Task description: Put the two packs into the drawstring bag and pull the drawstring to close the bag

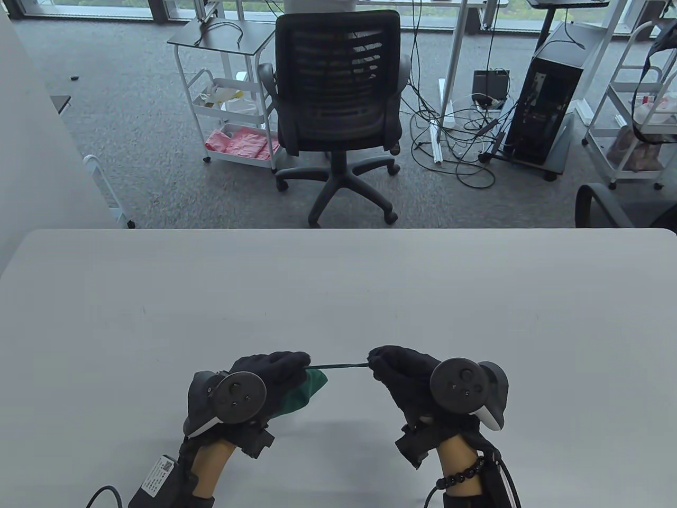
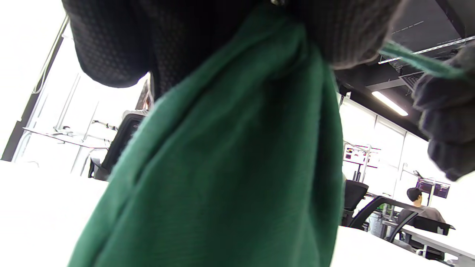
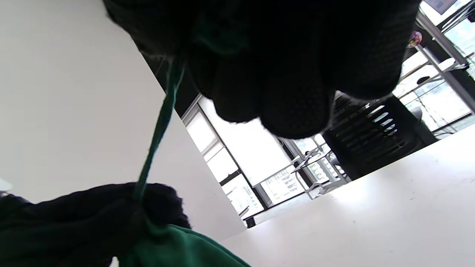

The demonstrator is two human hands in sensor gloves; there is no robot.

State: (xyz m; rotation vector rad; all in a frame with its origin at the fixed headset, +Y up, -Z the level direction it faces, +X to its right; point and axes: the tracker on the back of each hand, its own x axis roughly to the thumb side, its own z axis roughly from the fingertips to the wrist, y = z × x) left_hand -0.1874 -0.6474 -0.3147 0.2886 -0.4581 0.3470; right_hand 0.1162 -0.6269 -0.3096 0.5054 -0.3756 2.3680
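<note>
I see the white worktop [image 1: 338, 296] filling the lower half of the table view, with my two gloved hands low near its front edge. Behind it stands a black mesh office chair [image 1: 338, 100], flanked by white carts and a computer tower on the carpet.

The green drawstring bag [image 1: 305, 390] is in my left hand [image 1: 264, 381], lifted off the worktop; in the left wrist view the cloth [image 2: 230, 167] hangs down from the glove, gathered at the top. Those fingers are clamped around the bag's neck. I cannot tell what is inside: the cloth hides its contents and no packs show on the worktop.

My right hand [image 1: 407, 375] sits just beside the left, its fingers curled tight and pinching the drawstring [image 1: 338, 364]. The cord runs straight and taut between the two hands; the right wrist view shows it [image 3: 159, 126] stretching from my fist to the bag's gathered mouth.
</note>
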